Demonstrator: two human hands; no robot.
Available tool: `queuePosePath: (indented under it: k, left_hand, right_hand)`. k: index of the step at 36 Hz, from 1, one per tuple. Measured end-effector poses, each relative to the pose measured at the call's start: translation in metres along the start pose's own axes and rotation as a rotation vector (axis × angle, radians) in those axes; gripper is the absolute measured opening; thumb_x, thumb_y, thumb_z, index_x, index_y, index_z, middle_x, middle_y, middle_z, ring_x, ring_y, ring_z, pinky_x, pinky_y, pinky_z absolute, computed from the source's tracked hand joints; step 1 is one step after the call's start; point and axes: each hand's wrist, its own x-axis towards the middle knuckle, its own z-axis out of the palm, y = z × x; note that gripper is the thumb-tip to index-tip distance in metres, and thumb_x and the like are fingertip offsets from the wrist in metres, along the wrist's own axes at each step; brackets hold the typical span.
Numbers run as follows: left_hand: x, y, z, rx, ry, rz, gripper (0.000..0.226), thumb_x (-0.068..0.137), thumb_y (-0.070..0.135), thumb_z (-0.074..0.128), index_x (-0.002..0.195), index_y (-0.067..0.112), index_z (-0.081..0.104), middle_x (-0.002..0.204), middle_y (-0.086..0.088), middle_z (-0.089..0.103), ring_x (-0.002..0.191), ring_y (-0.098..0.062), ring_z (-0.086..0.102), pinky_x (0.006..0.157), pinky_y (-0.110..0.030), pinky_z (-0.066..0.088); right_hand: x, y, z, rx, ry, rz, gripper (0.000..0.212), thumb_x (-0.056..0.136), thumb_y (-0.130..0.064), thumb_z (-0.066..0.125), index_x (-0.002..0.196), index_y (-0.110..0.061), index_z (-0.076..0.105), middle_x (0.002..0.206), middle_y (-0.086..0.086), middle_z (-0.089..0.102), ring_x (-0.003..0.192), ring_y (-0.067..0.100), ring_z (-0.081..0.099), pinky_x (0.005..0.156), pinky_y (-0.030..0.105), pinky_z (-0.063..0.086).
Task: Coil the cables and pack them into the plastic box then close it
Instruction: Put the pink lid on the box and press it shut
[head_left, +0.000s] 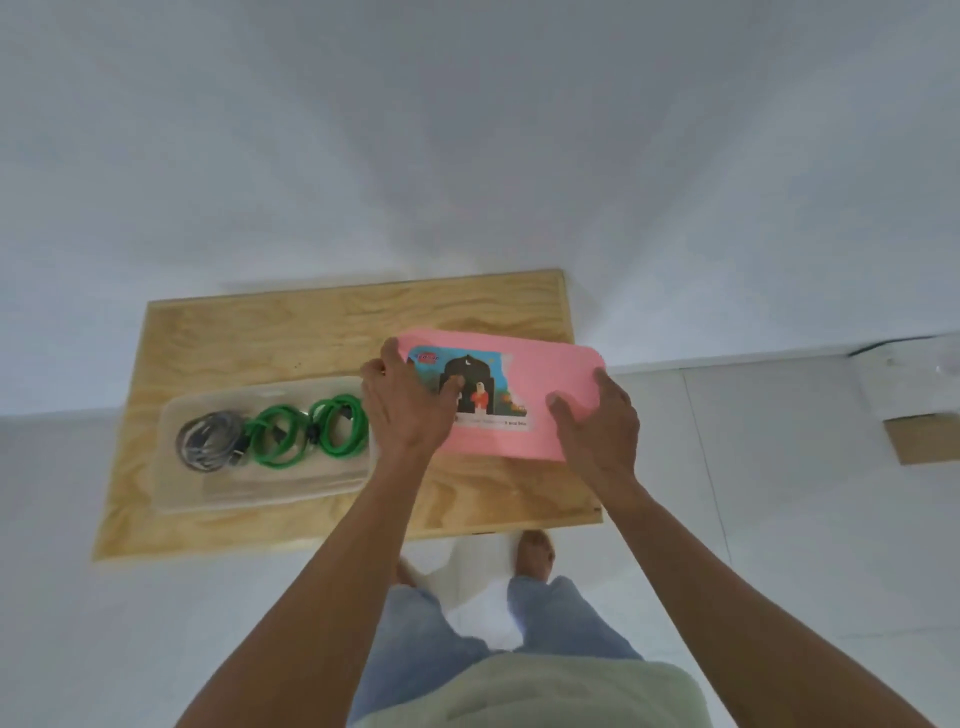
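Observation:
A clear plastic box (332, 480) lies open on the left half of the wooden table (332, 322). Inside it are a grey coiled cable (208, 441) and two green coiled cables (275, 439), (340, 426). To the right of the box, a pink lid (545, 374) with a colourful picture label is held above the table. My left hand (405, 405) grips the lid's left end, fingers over the far edge and thumb on the label. My right hand (597, 421) grips the lid's right end, thumb on top.
The small wooden table stands against a white wall, on a white floor. A cardboard piece (922, 439) lies on the floor at the far right. My legs and one foot (532, 553) are just below the table's near edge.

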Motion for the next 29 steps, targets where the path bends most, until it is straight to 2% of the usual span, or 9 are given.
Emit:
queuePosePath:
  k: [5, 9, 16, 22, 29]
  left_hand:
    - [0.020, -0.025, -0.056, 0.028, 0.028, 0.006, 0.085, 0.078, 0.049, 0.075, 0.145, 0.014, 0.036, 0.136, -0.016, 0.048, 0.125, -0.037, 0.048, 0.105, -0.049, 0.039]
    - [0.037, -0.062, -0.107, 0.047, 0.077, 0.022, 0.086, 0.078, 0.054, 0.072, 0.146, 0.017, 0.035, 0.140, -0.012, 0.046, 0.126, -0.036, 0.047, 0.102, -0.052, 0.042]
    - [0.068, -0.148, -0.174, -0.025, 0.088, -0.014, 0.091, 0.075, 0.052, 0.074, 0.148, 0.016, 0.034, 0.144, -0.014, 0.043, 0.130, -0.036, 0.045, 0.102, -0.051, 0.044]
    - [0.071, -0.197, -0.193, -0.046, -0.007, -0.037, 0.096, 0.072, 0.050, 0.079, 0.147, 0.013, 0.032, 0.142, -0.015, 0.042, 0.130, -0.037, 0.043, 0.101, -0.051, 0.043]
    - [0.066, -0.222, -0.175, -0.047, -0.063, -0.078, 0.101, 0.072, 0.050, 0.080, 0.149, 0.014, 0.025, 0.146, -0.013, 0.035, 0.133, -0.036, 0.037, 0.101, -0.055, 0.040]
  right_hand:
    - [-0.023, -0.057, 0.021, 0.072, 0.044, -0.077, 0.070, 0.091, -0.038, 0.066, 0.149, -0.009, 0.038, 0.150, 0.008, 0.045, 0.139, 0.027, 0.040, 0.112, 0.031, 0.031]
    - [-0.047, -0.105, 0.058, 0.121, 0.048, -0.119, 0.070, 0.089, -0.036, 0.068, 0.148, -0.010, 0.040, 0.149, 0.008, 0.046, 0.136, 0.028, 0.042, 0.110, 0.034, 0.035]
    - [-0.096, -0.159, 0.134, 0.099, -0.006, -0.194, 0.072, 0.090, -0.036, 0.067, 0.150, -0.009, 0.036, 0.152, 0.008, 0.041, 0.139, 0.028, 0.037, 0.114, 0.038, 0.034]
    - [-0.126, -0.167, 0.175, 0.023, -0.024, -0.186, 0.076, 0.088, -0.036, 0.067, 0.151, -0.009, 0.033, 0.154, 0.011, 0.037, 0.140, 0.030, 0.035, 0.116, 0.042, 0.033]
    - [-0.141, -0.154, 0.194, -0.102, -0.037, -0.182, 0.079, 0.090, -0.038, 0.064, 0.154, -0.014, 0.024, 0.160, 0.010, 0.026, 0.146, 0.029, 0.026, 0.119, 0.044, 0.025]
